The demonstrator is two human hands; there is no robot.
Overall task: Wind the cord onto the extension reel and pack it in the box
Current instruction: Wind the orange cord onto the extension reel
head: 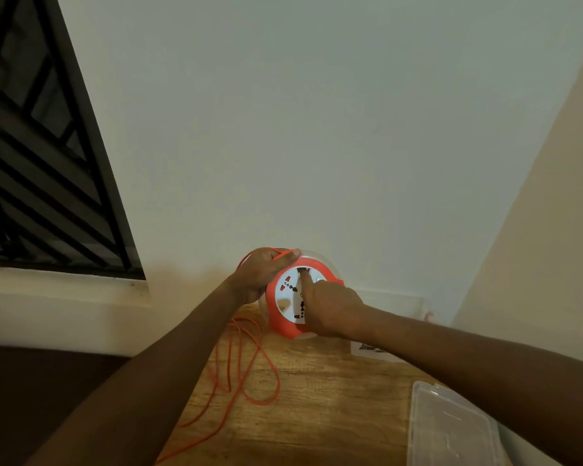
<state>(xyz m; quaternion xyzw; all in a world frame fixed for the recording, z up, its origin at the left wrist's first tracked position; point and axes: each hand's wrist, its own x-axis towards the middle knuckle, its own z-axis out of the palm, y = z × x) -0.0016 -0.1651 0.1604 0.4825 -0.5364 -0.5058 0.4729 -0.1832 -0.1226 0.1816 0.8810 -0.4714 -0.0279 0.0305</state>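
Left hand (261, 272) is wrapped round the top-left rim of the reel (295, 297), thumb pinning the cord (246, 371) against it. Right hand (330, 311) lies on the white socket face, forefinger stuck out straight toward 12 o'clock and the other fingers curled, gripping nothing I can make out. Reel's held up over the far end of the table (317, 398), close to the wall. Loose cord sprawls at 7 o'clock from it, running off the table's left edge. A clear tub (451, 428) sits at 5 o'clock, with bare wood in between.

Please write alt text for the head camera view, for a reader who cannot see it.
Two hands hold an orange extension reel above a wooden table: the left hand grips its rim and cord, the right hand presses a finger on its white socket face. Loose orange cord trails across the table beside a clear plastic box.
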